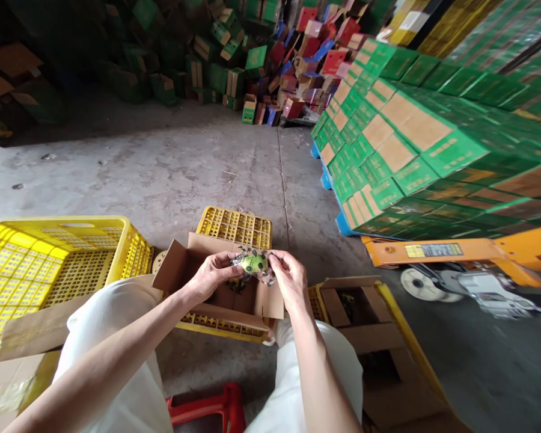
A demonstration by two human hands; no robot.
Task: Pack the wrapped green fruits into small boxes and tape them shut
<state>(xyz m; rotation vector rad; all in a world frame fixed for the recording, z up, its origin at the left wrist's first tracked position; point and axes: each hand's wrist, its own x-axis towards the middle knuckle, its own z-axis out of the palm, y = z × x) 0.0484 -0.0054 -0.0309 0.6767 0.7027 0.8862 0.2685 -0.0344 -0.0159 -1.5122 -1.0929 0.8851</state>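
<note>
Between my two hands is a small clear plastic bag with dark print [253, 262] and something green inside; I cannot make out what kind it is. My left hand [213, 275] pinches its left end between thumb and fingers. The fingers of my right hand [291, 275] are closed on the right end. Just below the hands stands an open cardboard box [238, 314], its flaps spread. A similar dark-printed package [235, 285] shows partly inside, behind the held bag. The box rests on an upturned yellow plastic crate [234, 222] between my knees.
A large yellow crate [125, 240] stands at left. At right are open cardboard boxes [390, 334], an orange pallet jack [478, 248] and stacked green cartons [388, 150] on a blue pallet [344, 224]. A red stool [232, 409] is below me. Loose cartons [256, 57] pile up at the back.
</note>
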